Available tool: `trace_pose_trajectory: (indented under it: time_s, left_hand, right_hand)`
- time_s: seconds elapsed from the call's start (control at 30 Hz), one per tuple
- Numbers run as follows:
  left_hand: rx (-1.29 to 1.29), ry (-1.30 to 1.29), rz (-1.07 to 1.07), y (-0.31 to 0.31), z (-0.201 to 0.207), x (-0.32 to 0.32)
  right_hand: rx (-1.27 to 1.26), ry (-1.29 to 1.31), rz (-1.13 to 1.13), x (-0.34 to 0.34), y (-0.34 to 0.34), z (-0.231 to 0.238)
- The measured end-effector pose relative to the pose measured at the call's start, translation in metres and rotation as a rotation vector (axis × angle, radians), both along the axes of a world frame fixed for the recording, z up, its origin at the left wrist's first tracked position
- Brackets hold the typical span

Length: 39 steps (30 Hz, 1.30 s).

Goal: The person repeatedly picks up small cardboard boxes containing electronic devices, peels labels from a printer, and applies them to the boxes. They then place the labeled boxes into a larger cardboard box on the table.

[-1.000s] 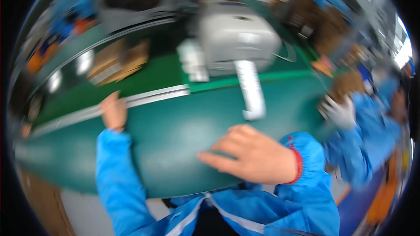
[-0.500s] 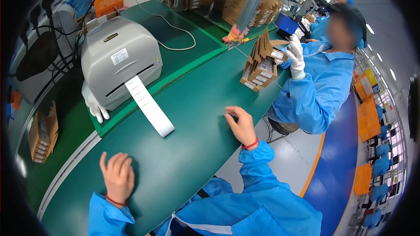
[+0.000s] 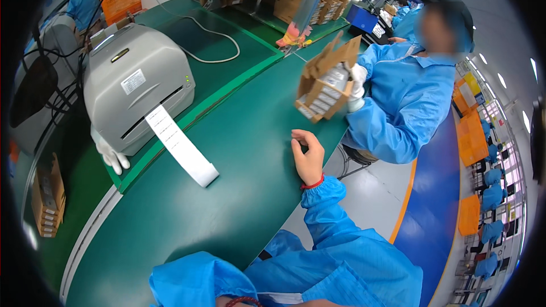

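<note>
My right hand [image 3: 309,158] is at the near edge of the green worktable [image 3: 239,204], fingers loosely bent and thumb apart, holding nothing. A red cord circles that wrist. My left arm folds in at the bottom, its blue sleeve [image 3: 190,278] near my body. Only a strip of skin beside a dark red bracelet [image 3: 243,301] shows there; the left fingers are hidden. Ahead of my right hand, a co-worker in white gloves [image 3: 357,82] holds a bundle of folded cardboard boxes [image 3: 324,94] with white labels. A strip of printed labels [image 3: 181,145] hangs from the grey label printer [image 3: 139,79].
A white glove [image 3: 109,150] lies by the printer's base. More cardboard boxes stand at far left [image 3: 48,199] and at the back [image 3: 287,0]. A metal post [image 3: 314,0] rises behind the table. The co-worker [image 3: 406,88] sits at right.
My left hand has left the tabletop and drawn in toward my body. The co-worker has gripped and tilted the cardboard bundle, bringing it nearer. My right hand stays near the table's edge.
</note>
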<state>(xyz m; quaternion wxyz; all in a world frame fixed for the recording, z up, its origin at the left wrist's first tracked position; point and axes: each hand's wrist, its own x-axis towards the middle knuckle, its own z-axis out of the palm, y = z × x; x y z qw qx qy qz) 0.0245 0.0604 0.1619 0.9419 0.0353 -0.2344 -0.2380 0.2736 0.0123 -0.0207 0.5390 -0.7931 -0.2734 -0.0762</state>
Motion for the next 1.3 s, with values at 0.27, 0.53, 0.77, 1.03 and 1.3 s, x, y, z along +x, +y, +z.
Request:
trace_pose_trajectory:
  time_s: [0.27, 0.53, 0.77, 1.03, 1.3]
  left_hand:
    - [0.572, 0.274, 0.276, 0.063, -0.031, 0.0]
    - [1.344, 0.329, 1.282, 0.114, -0.116, 0.047]
    - [1.221, 0.538, 1.876, 0.15, -0.136, 0.109]
    - [0.72, 0.642, 1.735, 0.153, -0.175, 0.144]
    - [1.067, 0.608, 1.665, 0.184, -0.212, 0.134]
  right_hand:
    - [0.463, 0.126, -0.17, -0.008, -0.027, 0.0]
    - [0.184, 0.083, 0.074, 0.007, -0.004, 0.011]
    - [0.401, 0.372, 0.459, 0.053, 0.055, 0.043]
    - [0.49, 0.617, 0.767, 0.034, 0.104, 0.033]
    - [0.459, 0.471, 0.796, 0.037, 0.103, 0.015]
